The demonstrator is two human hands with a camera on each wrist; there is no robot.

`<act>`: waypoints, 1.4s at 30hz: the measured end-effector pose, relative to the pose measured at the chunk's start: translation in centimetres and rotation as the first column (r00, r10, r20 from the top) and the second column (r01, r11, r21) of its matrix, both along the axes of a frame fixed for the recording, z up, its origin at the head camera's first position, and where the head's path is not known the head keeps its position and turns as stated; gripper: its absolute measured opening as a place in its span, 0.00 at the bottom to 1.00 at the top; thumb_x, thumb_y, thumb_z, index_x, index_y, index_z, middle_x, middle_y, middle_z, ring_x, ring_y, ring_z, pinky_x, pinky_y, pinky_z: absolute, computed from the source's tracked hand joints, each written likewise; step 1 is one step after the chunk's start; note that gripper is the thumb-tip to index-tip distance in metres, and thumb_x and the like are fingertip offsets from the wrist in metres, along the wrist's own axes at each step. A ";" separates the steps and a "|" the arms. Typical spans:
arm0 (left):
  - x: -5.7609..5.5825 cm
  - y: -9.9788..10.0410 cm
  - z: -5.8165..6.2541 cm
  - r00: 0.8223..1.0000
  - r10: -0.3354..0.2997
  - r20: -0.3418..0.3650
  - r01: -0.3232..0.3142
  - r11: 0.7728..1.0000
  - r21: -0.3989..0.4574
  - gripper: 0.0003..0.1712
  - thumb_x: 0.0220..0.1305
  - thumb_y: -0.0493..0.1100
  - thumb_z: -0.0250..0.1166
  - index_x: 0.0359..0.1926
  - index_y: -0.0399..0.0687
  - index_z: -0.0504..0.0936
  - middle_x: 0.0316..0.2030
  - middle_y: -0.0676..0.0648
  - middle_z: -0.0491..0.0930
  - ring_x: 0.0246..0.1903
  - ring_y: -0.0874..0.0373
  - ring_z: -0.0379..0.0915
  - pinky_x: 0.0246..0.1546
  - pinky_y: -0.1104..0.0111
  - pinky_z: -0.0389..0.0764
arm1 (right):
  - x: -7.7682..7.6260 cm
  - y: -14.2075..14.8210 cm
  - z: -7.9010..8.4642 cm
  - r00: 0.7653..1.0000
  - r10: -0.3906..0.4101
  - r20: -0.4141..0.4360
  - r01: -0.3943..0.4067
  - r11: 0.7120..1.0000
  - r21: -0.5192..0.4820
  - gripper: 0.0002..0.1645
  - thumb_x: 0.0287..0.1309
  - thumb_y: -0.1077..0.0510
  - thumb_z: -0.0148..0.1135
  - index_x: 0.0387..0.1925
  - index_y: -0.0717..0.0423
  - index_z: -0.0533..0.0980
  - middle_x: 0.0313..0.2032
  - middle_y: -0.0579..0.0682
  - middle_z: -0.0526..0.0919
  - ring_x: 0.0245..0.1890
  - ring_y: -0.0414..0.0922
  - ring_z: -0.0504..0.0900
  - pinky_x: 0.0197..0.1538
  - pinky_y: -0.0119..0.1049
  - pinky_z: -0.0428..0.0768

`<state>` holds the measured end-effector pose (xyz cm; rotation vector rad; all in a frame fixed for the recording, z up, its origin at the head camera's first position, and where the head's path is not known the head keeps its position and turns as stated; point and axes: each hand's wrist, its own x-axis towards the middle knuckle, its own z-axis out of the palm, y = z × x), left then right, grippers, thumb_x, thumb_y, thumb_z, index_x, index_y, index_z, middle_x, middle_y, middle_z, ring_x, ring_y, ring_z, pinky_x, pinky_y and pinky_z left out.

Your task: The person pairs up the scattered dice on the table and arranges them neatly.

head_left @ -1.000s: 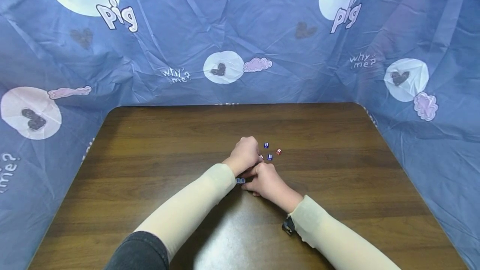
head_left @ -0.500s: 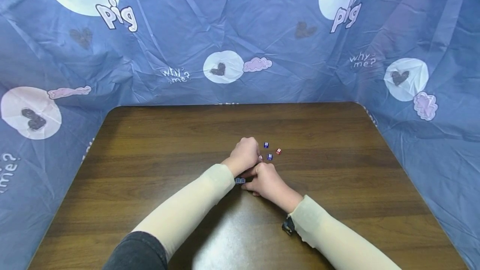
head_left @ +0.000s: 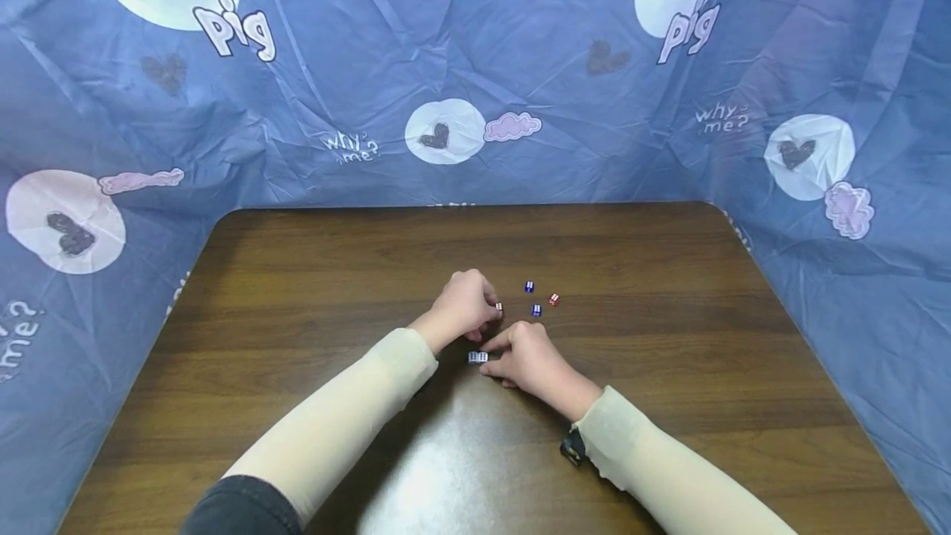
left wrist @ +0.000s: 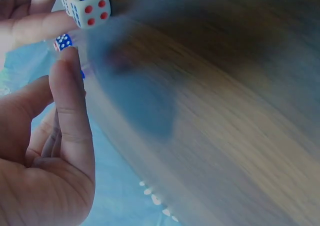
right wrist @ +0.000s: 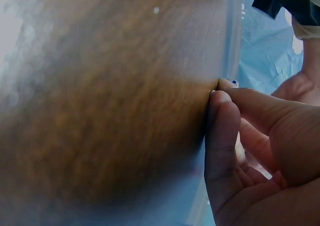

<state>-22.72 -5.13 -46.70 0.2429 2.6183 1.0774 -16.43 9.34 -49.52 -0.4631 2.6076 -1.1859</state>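
Observation:
In the head view my left hand pinches a small red die at its fingertips, over the middle of the table. Its thumb and fingers curl together in the left wrist view, where the red die is hidden. Just nearer to me, two white dice with dark dots sit side by side. My right hand holds them at their right end, thumb on the near side and index finger on the far side. One white die shows red dots in the left wrist view.
Beyond my right hand lie a blue die, another blue die and a red die. Everything rests on the brown wooden table, with a blue printed cloth hanging behind and at both sides.
My left hand has drawn left, away from the loose dice, bringing a red die with it. The two white dice show more fully now. My right hand has stayed in place.

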 end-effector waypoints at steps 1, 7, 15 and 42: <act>0.1 -0.3 0.0 1.000 0.002 0.004 -0.002 1.000 0.013 0.03 0.62 0.34 0.73 0.31 0.41 0.87 0.15 0.44 0.82 0.12 0.55 0.80 0.12 0.68 0.82 | 0.0 0.0 0.0 1.000 -0.001 0.006 0.001 1.000 0.006 0.11 0.48 0.61 0.82 0.36 0.53 0.90 0.13 0.39 0.81 0.10 0.39 0.79 0.16 0.32 0.80; 1.1 -2.2 0.1 0.999 0.017 0.052 -0.019 0.998 0.056 0.02 0.64 0.34 0.71 0.35 0.38 0.87 0.13 0.42 0.80 0.10 0.54 0.79 0.12 0.65 0.83 | 0.0 -0.2 0.1 1.000 -0.013 0.027 0.013 1.000 0.004 0.11 0.47 0.62 0.82 0.36 0.52 0.90 0.13 0.41 0.81 0.10 0.40 0.79 0.16 0.33 0.80; 2.5 -3.8 0.2 0.997 0.024 0.071 -0.028 0.997 0.066 0.02 0.65 0.34 0.71 0.35 0.37 0.86 0.13 0.40 0.79 0.10 0.53 0.78 0.11 0.64 0.83 | 0.1 -0.1 0.3 0.998 -0.024 0.062 0.024 1.000 0.007 0.11 0.49 0.61 0.81 0.37 0.53 0.90 0.12 0.43 0.81 0.09 0.39 0.78 0.15 0.32 0.79; 4.2 -3.7 -0.8 1.000 0.011 0.016 -0.011 1.000 0.021 0.05 0.59 0.32 0.73 0.28 0.42 0.86 0.13 0.43 0.80 0.11 0.51 0.80 0.10 0.68 0.81 | 0.0 -0.1 0.2 0.999 -0.009 0.031 0.009 1.000 -0.002 0.10 0.49 0.62 0.81 0.36 0.52 0.90 0.11 0.42 0.80 0.09 0.37 0.76 0.15 0.34 0.79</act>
